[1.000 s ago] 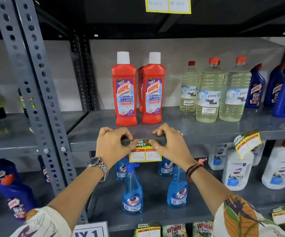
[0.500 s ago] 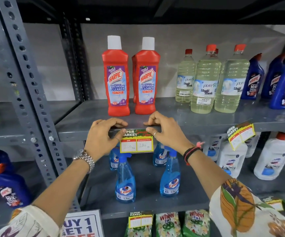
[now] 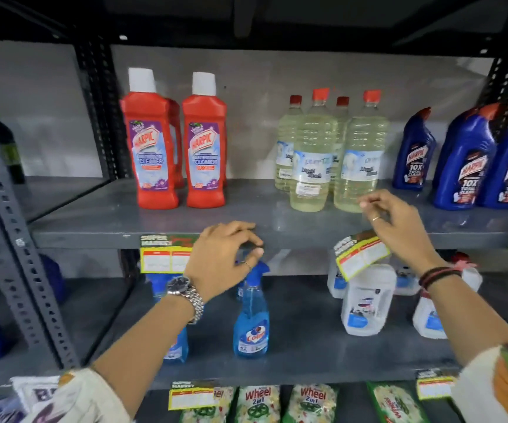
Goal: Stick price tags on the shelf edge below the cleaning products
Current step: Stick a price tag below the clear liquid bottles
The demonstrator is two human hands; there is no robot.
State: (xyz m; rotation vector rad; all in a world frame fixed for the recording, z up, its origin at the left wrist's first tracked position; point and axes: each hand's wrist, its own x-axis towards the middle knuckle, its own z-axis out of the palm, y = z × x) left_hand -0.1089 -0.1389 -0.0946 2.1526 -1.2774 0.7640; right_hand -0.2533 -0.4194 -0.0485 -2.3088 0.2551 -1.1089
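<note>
Now 2 price tags [image 3: 167, 253] hang on shelf edge [image 3: 292, 239].

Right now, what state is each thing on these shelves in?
Tag under red bottles: stuck flat and level on the shelf edge.
Tag under clear bottles: tilted, hanging crooked.
Red bottles: upright, capped.
Clear bottles: upright, capped.
Left hand: empty, by the edge.
Right hand: empty, above the crooked tag.

A single head-worn view faces the shelf [image 3: 277, 230] straight on at close range, tilted slightly down. Both forearms enter from the lower edge, and lower shelves fill the bottom of the frame.
</note>
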